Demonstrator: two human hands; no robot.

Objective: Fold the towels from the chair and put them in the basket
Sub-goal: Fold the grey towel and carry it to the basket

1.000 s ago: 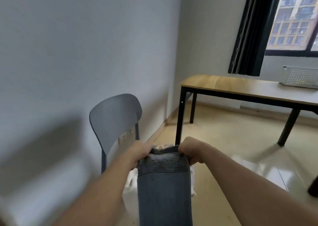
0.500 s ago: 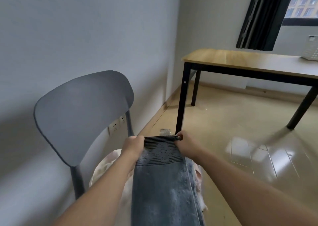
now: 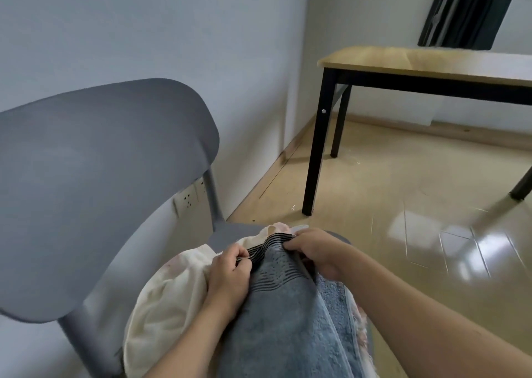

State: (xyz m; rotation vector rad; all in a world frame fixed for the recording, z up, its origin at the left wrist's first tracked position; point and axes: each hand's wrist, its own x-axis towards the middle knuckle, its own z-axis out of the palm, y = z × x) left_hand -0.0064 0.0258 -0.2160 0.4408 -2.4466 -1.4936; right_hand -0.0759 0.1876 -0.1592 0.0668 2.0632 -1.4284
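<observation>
**Blue towel pinched at its striped end over the chair**

You hold the blue towel (image 3: 288,320) by its dark-striped end, your left hand (image 3: 230,274) and right hand (image 3: 313,251) each closed in a pinching grip on one corner. It drapes toward you over a cream towel (image 3: 169,297) heaped on the grey chair (image 3: 95,182) seat. Its nap looks thick and looped.
</observation>
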